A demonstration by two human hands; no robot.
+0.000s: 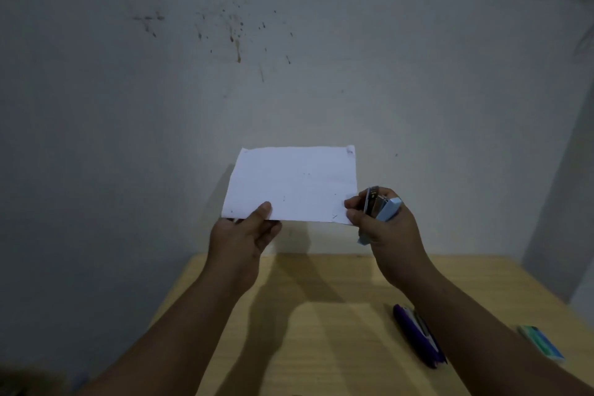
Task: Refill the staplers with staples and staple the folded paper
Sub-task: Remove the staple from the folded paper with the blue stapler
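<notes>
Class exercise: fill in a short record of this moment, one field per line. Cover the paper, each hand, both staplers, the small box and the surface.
paper: white folded sheet, held up in the air before the wall
left hand: pinches the sheet's lower left corner
right hand: grips the light blue stapler at the sheet's lower right corner
purple stapler: lies on the table
small box: green and blue, near the table's right edge
table: light wood

Head-worn camera looks forward and down, close above the table (337,347).
</notes>
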